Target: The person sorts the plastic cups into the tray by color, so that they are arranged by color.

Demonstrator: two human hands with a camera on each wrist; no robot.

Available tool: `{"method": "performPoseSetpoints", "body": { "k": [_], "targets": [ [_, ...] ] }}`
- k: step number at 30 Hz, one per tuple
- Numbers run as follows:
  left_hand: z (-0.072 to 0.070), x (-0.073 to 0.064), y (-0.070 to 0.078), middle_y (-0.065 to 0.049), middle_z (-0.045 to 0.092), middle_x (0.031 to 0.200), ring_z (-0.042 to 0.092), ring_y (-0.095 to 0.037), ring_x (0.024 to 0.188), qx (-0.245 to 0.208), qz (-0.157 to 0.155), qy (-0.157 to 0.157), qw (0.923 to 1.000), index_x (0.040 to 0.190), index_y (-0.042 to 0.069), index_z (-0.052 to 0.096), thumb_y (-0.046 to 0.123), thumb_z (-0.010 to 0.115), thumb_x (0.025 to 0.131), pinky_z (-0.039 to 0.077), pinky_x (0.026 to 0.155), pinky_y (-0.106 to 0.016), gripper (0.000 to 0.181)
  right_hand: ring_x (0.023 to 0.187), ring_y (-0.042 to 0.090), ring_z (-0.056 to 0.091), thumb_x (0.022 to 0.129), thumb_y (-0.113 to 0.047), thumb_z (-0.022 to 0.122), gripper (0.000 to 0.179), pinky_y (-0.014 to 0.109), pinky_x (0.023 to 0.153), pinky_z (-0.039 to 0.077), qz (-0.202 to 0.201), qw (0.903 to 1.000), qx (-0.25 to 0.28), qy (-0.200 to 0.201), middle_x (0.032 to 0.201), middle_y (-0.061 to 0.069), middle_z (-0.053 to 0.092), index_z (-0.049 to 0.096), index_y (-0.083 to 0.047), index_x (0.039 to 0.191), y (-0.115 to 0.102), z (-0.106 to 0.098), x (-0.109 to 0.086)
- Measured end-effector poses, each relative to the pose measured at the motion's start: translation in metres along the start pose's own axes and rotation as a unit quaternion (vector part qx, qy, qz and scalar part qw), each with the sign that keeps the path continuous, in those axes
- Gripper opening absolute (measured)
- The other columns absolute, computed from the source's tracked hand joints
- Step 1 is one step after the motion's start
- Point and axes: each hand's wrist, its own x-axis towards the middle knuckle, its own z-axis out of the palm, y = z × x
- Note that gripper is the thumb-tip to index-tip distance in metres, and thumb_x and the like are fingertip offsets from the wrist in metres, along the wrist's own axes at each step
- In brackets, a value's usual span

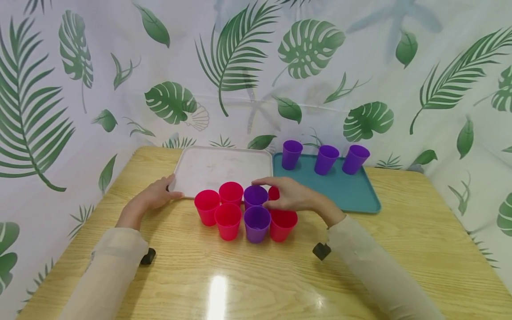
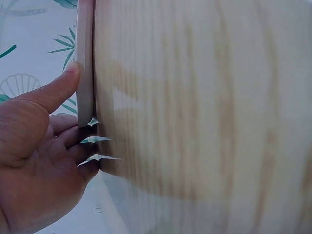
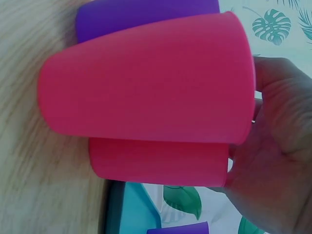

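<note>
Red and purple plastic cups stand close together in mid-table, mouths up. My right hand reaches over a red cup and holds the rear purple cup by its rim, thumb in front and fingers behind. In the right wrist view, a front red cup hides most of the fingers. Another purple cup stands in front of the held one. My left hand rests at the near left corner of the white tray. In the left wrist view, its thumb touches the tray edge, fingers loosely bent beside the corner.
A teal tray adjoins the white one on the right, with three purple cups along its back. Several other red cups stand left of the purple pair. A leaf-patterned cloth hangs behind the wooden table.
</note>
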Motion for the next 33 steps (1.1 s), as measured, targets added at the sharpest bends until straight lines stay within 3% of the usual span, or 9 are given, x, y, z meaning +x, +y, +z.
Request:
{"method": "performPoseSetpoints", "body": {
  "k": [11,21,33],
  "targets": [
    [0.0003,-0.0024,0.0027,-0.035,0.004,0.166,0.002,-0.051,0.154,-0.003,0.007,0.002,1.0000,0.163,-0.003,0.007,0.036,0.061,0.105,0.007,0.123,-0.063,0.088,0.132,0.027,0.055,0.091,-0.020,0.077,0.067,0.051,0.111,0.045,0.007,0.9995,-0.008,-0.030,0.149,0.007,0.057,0.052,-0.007,0.151,-0.0012,-0.0006,0.0067],
    [-0.0009,-0.0030,0.0020,-0.035,0.003,0.166,0.002,-0.051,0.154,-0.005,0.005,0.002,1.0000,0.163,-0.002,0.008,0.037,0.061,0.104,0.007,0.123,-0.065,0.088,0.128,0.025,0.058,0.091,-0.028,0.079,0.071,0.047,0.108,0.049,0.006,0.9995,-0.009,-0.030,0.147,0.008,0.059,0.051,-0.008,0.152,-0.0009,-0.0001,0.0088],
    [-0.0011,-0.0020,0.0014,-0.034,0.004,0.166,0.002,-0.051,0.154,-0.002,0.002,0.001,1.0000,0.163,-0.001,0.009,0.038,0.061,0.104,0.007,0.123,-0.065,0.088,0.133,0.025,0.054,0.091,-0.028,0.080,0.071,0.049,0.111,0.045,0.009,0.9997,0.018,0.012,0.146,0.005,0.059,0.051,-0.011,0.153,-0.0047,-0.0057,0.0045]
  ]
}}
